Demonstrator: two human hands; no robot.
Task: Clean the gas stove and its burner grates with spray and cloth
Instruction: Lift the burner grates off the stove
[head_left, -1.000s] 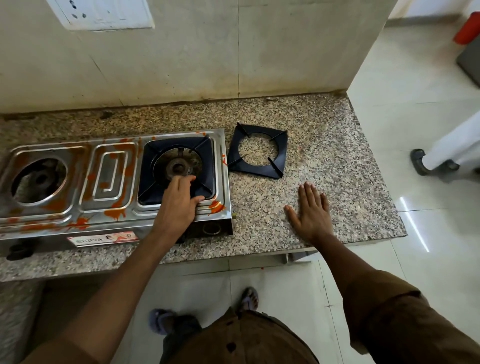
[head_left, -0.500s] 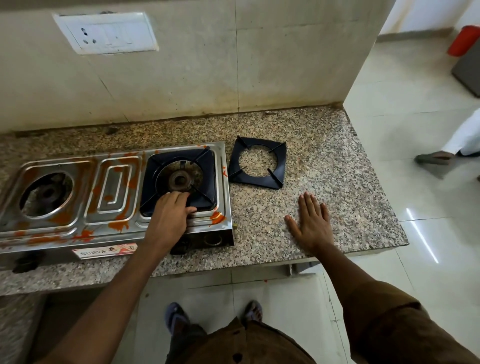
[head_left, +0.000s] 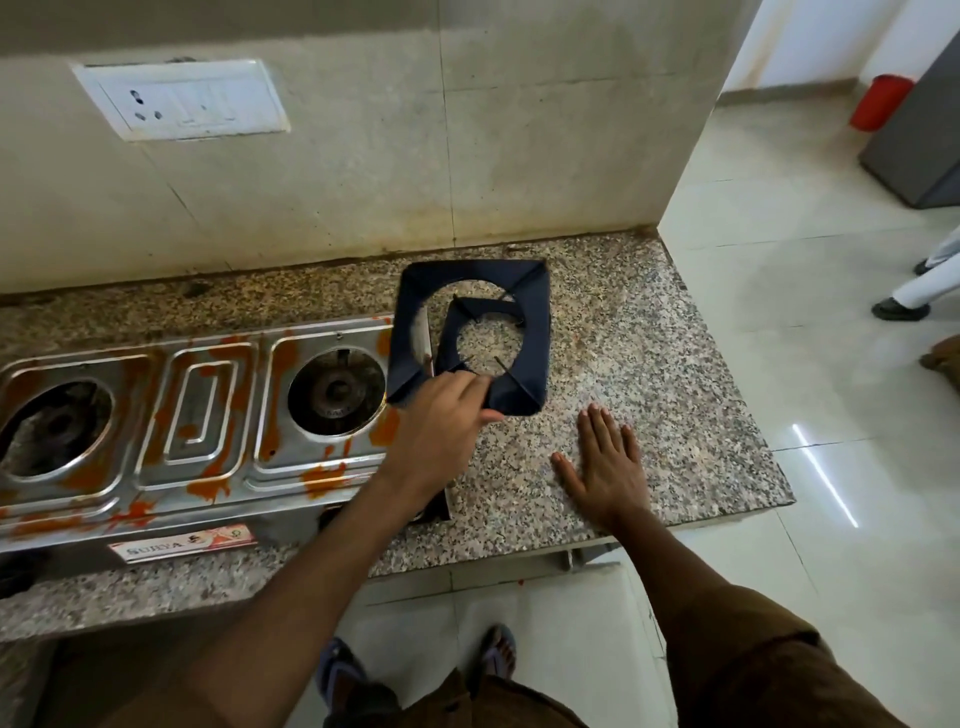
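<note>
Left hand (head_left: 441, 431) is now pinching the 2nd grate (head_left: 530, 322), lifted off the right burner (head_left: 336, 391), carrying it over the 1st grate (head_left: 480, 317) on the counter (head_left: 649, 374), right hand (head_left: 605, 467) lying flat, fingers spread, leaving the stained stove (head_left: 197, 410) bare for spraying.

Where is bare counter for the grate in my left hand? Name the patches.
Bare counter lies right of the resting grate, out to its edge, and between stove and wall. Crowded under the held grate and around the right hand.
</note>
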